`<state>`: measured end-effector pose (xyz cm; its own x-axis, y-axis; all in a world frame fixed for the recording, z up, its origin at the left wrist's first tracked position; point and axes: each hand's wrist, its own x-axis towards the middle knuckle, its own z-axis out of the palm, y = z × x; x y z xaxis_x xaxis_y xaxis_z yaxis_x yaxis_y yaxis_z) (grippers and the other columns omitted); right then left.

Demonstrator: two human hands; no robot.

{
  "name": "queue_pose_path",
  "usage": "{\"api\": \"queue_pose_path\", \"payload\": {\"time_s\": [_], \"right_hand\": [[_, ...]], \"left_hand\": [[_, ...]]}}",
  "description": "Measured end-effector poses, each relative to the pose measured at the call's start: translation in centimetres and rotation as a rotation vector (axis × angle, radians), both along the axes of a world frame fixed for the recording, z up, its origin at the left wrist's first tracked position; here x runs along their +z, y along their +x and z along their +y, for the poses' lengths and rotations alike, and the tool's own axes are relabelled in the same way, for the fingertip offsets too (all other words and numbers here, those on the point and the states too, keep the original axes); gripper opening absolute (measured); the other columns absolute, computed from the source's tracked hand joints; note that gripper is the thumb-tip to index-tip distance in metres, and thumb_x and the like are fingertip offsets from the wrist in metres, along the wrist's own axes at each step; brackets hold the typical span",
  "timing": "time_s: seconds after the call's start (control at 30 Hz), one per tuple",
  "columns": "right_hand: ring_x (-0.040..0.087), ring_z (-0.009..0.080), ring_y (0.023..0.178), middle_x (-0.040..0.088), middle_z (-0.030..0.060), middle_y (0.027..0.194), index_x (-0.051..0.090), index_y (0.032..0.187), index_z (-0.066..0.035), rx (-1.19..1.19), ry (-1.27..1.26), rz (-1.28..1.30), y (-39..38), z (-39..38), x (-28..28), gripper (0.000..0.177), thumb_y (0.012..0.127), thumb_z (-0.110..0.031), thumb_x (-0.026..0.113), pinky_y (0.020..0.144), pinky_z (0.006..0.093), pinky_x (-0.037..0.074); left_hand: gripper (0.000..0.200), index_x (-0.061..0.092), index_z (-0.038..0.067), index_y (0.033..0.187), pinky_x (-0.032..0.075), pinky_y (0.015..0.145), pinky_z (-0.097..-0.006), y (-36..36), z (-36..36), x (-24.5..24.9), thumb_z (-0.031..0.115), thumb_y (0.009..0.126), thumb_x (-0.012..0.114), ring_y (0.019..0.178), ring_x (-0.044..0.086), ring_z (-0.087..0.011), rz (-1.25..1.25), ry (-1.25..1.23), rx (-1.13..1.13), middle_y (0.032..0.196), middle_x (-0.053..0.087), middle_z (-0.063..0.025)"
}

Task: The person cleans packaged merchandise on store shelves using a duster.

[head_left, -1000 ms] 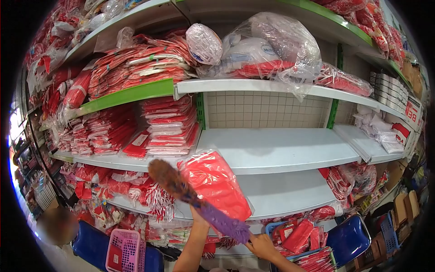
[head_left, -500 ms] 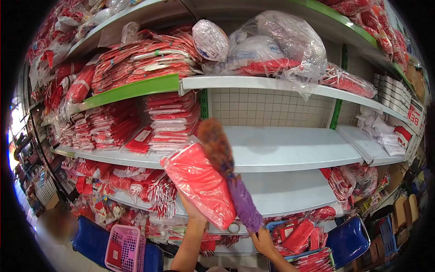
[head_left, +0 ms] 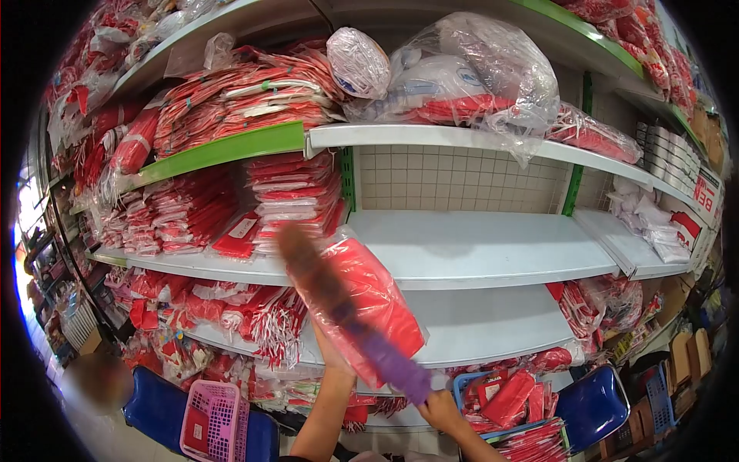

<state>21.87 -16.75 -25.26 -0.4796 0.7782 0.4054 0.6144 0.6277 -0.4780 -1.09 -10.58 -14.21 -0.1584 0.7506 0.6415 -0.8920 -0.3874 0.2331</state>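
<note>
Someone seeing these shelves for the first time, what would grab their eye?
Probably the fluffy purple-and-brown duster, blurred, in the right hand, crossing in front of the plastic-wrapped red packet in the left hand. Next, perhaps, the bulging clear plastic bag on the upper shelf, above the hands.

- My feed is bright across the shelf (head_left: 500, 250) above the right fingers (head_left: 436, 402), with one soft shadow there.
- The duster (head_left: 335, 299), slanting up and left from those fingers, is smeared, worst at its far end.
- Glare streaks the packet (head_left: 387, 304) at the left hand (head_left: 332, 356) and the bag (head_left: 493, 69) high above.
- Far left of both hands, I see a washed-out patch (head_left: 28, 196) fringed blue.
- Fisheye bends straight edges; black fills the corners.
</note>
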Motion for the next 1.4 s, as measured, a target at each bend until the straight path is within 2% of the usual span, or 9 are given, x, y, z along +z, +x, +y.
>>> {"api": "queue_pose_path", "payload": {"time_s": [0.1, 0.13, 0.33, 0.57, 0.67, 0.83, 0.97, 1.13, 1.4], "right_hand": [[0.055, 0.041, 0.055, 0.056, 0.0222, 0.061, 0.053, 0.1, 0.004, -0.009, -0.004, -0.035, -0.4, 0.2, 1.5, 0.028, 0.084, -0.019, 0.054, 0.055, 0.0439, 0.044], [0.055, 0.0395, 0.054, 0.056, 0.0219, 0.061, 0.052, 0.103, 0.003, -0.049, -0.034, 0.115, -0.7, 0.9, 2.2, 0.028, 0.085, -0.019, 0.054, 0.055, 0.0432, 0.044], [0.045, 0.0161, 0.043, 0.047, 0.0066, 0.054, 0.047, 0.106, -0.005, -0.15, -0.57, 0.87, -1.1, 7.1, 9.9, 0.022, 0.086, -0.013, 0.049, 0.043, 0.0301, 0.037], [0.039, 0.0117, 0.044, 0.04, 0.0026, 0.055, 0.04, 0.092, -0.009, 0.339, -1.062, 1.401, -2.2, 13.8, 18.2, 0.022, 0.089, -0.029, 0.048, 0.041, 0.025, 0.03], [0.037, 0.0135, 0.044, 0.042, 0.0026, 0.061, 0.042, 0.104, -0.006, 0.025, -0.866, 1.362, -3.5, 12.9, 17.5, 0.034, 0.09, -0.036, 0.049, 0.045, 0.0277, 0.033], [0.033, 0.0209, 0.089, 0.033, 0.0109, 0.105, 0.026, 0.137, -0.003, -0.704, 0.535, 0.831, -5.6, 7.2, 14.8, 0.064, 0.085, -0.026, 0.056, 0.082, 0.0324, 0.032], [0.035, 0.027, 0.108, 0.033, 0.0181, 0.12, 0.022, 0.137, 0.001, -0.154, 0.567, 0.593, -9.2, 3.3, 13.8, 0.081, 0.078, -0.032, 0.065, 0.088, 0.0386, 0.034], [0.017, 0.041, 0.132, 0.015, 0.028, 0.139, 0.012, 0.14, 0.002, 0.373, -0.091, 0.566, -15.0, 4.5, 16.5, 0.104, 0.068, -0.04, 0.076, 0.106, 0.0434, 0.023], [0.03, 0.0226, 0.13, 0.03, 0.0139, 0.141, 0.016, 0.141, 0.0, 0.533, -0.558, 0.908, -15.6, 8.8, 18.9, 0.064, 0.087, -0.003, 0.051, 0.105, 0.0318, 0.025]], "left_hand": [[0.056, 0.044, 0.011, 0.123, 0.048, 0.083, -0.0342, -4.0, 4.4, -7.0, 0.055, 0.091, 0.033, 0.096, 0.057, -0.0188, -0.057, 0.074, -0.215, 0.11, 0.056, -0.0045], [0.056, 0.044, 0.01, 0.125, 0.045, 0.09, -0.0405, 0.1, -1.4, 2.6, 0.054, 0.091, 0.033, 0.103, 0.054, -0.0242, -0.052, -0.409, 0.005, 0.118, 0.053, -0.0081], [0.054, 0.042, 0.009, 0.127, 0.041, 0.095, -0.0439, -0.8, -2.1, 3.0, 0.051, 0.092, 0.032, 0.111, 0.05, -0.029, -0.019, -0.448, -0.01, 0.126, 0.049, -0.0109], [0.054, 0.041, 0.009, 0.128, 0.041, 0.095, -0.0444, -2.3, -1.6, 4.1, 0.049, 0.093, 0.033, 0.112, 0.049, -0.0292, 0.02, -0.441, -0.014, 0.127, 0.048, -0.011], [0.052, 0.042, 0.009, 0.126, 0.043, 0.093, -0.0418, -3.1, -1.7, 5.0, 0.048, 0.093, 0.033, 0.108, 0.052, -0.0271, 0.022, -0.476, 0.006, 0.122, 0.051, -0.01], [0.054, 0.042, 0.009, 0.126, 0.042, 0.094, -0.0398, -5.0, -1.3, 5.8, 0.051, 0.092, 0.032, 0.109, 0.051, -0.0251, 0.084, -0.465, 0.08, 0.122, 0.051, -0.0096], [0.073, 0.037, 0.006, 0.131, 0.037, 0.098, -0.0389, -4.7, -1.8, 7.4, 0.063, 0.087, 0.031, 0.114, 0.047, -0.0255, 0.144, -0.51, 0.042, 0.127, 0.048, -0.0108], [0.107, 0.019, 0.0, 0.141, 0.019, 0.107, -0.0307, -3.9, -1.3, 7.7, 0.083, 0.073, 0.015, 0.129, 0.029, -0.0243, 0.421, -0.432, -0.033, 0.141, 0.03, -0.0131], [0.072, 0.032, 0.008, 0.139, 0.028, 0.1, -0.0384, -11.3, -1.6, 11.7, 0.06, 0.09, 0.022, 0.13, 0.028, -0.0242, 0.935, -0.358, 0.285, 0.144, 0.029, -0.0102]]}}
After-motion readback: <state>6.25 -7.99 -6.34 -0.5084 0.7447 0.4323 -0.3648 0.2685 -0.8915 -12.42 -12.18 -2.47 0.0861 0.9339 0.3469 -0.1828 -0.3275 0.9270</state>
